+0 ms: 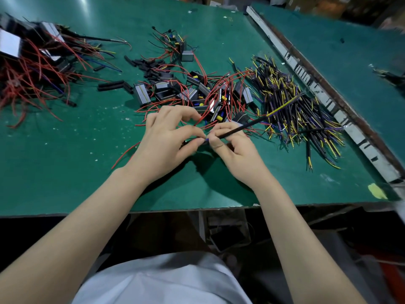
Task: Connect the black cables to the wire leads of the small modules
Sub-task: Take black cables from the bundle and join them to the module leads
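A green worktop is carrying heaps of modules and cables. The right hand is pinching a black cable; the left hand is pinching what looks like a lead where the fingertips are meeting. The joining step is seemingly underway; next, bare ends need aligning.

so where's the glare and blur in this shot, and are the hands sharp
Head view: glare streaks the green table at top left; right edge smeared, edges bowed by the wide lens; left hand and right hand fairly sharp, casting soft shadows toward the viewer.
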A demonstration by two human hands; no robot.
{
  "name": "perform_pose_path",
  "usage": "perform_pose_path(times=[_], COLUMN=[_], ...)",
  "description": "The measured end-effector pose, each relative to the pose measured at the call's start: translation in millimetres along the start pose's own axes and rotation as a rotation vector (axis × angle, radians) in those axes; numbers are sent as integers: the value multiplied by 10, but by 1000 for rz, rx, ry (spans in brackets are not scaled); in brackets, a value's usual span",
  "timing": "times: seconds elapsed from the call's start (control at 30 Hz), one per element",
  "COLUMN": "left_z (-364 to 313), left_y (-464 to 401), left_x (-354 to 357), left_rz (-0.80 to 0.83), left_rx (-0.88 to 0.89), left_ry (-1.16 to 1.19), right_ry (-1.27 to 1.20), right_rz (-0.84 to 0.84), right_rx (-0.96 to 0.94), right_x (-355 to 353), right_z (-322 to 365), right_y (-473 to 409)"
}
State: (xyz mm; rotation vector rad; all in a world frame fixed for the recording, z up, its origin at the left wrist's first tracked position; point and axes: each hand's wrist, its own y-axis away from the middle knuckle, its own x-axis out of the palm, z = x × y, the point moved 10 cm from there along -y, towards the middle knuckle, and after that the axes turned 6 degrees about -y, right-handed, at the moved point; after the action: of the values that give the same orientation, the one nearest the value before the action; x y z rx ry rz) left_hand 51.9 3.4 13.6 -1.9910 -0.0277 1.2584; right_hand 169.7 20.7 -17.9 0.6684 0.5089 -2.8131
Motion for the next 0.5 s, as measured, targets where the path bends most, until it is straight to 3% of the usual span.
perform_pose_path(times=[0.27,0.37,0.5], left_z=[-68,31,195], left_y=[-40,-83,-105], left_x=[58,147,276], left_rz=[68,191,416], left_rx=[62,19,-75], left_ry=[-131,-8,299], right_ry=[52,100,77], right_rz=[-94,-134,-80], right_rx=[-56,-168,-148], right_x=[-73,-106,-49], right_z=[17,124,105], right_y=[2,27,9])
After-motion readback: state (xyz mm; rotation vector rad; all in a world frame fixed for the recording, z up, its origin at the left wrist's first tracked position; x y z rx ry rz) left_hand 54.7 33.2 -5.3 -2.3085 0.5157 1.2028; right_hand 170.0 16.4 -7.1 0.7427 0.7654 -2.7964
